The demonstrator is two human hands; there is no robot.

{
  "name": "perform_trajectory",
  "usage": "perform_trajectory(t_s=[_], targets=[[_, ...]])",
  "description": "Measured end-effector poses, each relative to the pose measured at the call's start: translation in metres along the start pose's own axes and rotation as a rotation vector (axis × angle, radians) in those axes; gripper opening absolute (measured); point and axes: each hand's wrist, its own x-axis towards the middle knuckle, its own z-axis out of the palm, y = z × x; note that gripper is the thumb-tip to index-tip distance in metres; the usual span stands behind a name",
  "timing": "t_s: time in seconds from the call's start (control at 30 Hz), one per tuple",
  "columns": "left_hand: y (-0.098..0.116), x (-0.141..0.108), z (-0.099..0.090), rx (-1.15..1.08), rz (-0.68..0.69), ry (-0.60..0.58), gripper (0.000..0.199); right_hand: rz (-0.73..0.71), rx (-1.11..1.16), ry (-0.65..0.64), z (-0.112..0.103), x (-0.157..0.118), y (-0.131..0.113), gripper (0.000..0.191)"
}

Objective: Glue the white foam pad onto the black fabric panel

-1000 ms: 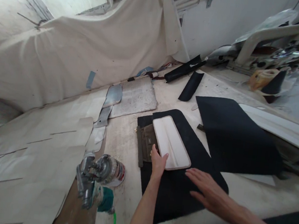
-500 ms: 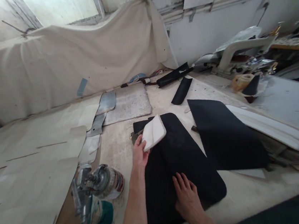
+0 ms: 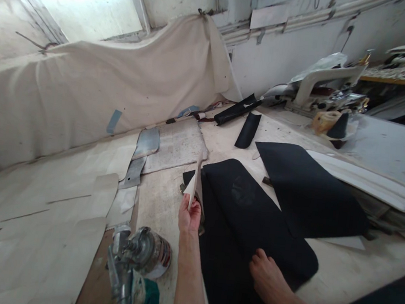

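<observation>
My left hand [image 3: 191, 215] holds a small white pad [image 3: 191, 187] upright near its lower end, so that it shows nearly edge-on. It is over the left edge of overlapping black sheets of fabric or leather-like material. The lower black sheet [image 3: 217, 280] runs toward me. On top, an upper black sheet [image 3: 242, 190] with rounded corners bears a faint pale smudge. Fingers curled, my right hand [image 3: 267, 276] is closed on the upper sheet's near-left edge; the fingertips are partly hidden.
To the left stands a spray gun with a metal cup [image 3: 152, 253]. Another black sheet [image 3: 307, 193] lies to the right, beside a long white panel [image 3: 360, 180]. Behind are black strips [image 3: 248, 130] and a sewing machine [image 3: 315, 87]. Pale sheets [image 3: 54, 203] cover the left side.
The white pad has turned from face-up to nearly edge-on in my left hand. My right hand's fingers have gone from spread flat to curled, and the upper black sheet has shifted slightly right.
</observation>
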Motion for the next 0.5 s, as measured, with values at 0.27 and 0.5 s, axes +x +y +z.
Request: perform_trajectory(t_s=[0.27,0.5], targets=[[-0.020,0.004,-0.025,0.031,0.065,-0.056,0.027,0.131,0.575,-0.053,-0.054,-0.007,0.055,0.010],[-0.067,-0.005,-0.059,0.140,0.038,-0.045,0.046,0.331,1.122,0.034,-0.123,-0.005,0.097,0.025]])
